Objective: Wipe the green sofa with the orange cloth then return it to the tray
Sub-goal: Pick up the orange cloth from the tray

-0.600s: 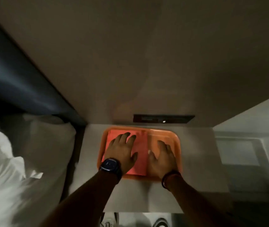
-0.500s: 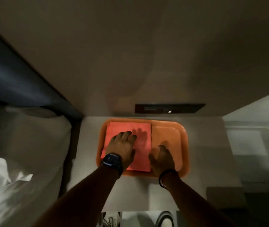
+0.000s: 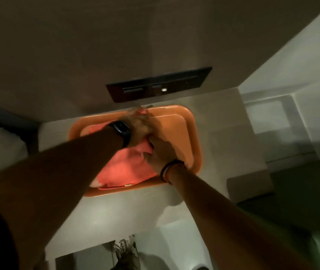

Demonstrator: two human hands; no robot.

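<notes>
The room is dim. A pale worktop [image 3: 223, 145] fills the middle of the frame, and above it stands a plain beige wall [image 3: 116, 45] with a dark rectangular panel [image 3: 159, 83] that has one small white light. At the left edge of the frame there is white bedding [image 3: 1, 145] under a dark band. At the right side the floor looks pale, with a dark greenish area in the lower right.

The orange tray [image 3: 190, 123] lies on the worktop, just below the dark panel. The orange cloth [image 3: 128, 170] is inside the tray, in its left half, rumpled and partly lifted; the right half of the tray is bare.

Both hands meet over the cloth near the tray centre. The left hand [image 3: 139, 123], with a dark watch [image 3: 121, 131] on its wrist, is blurred, so I cannot tell if its fingers are closed. The right hand [image 3: 161, 151], with a band [image 3: 169, 168] on the wrist, seems to pinch a fold of the cloth.
</notes>
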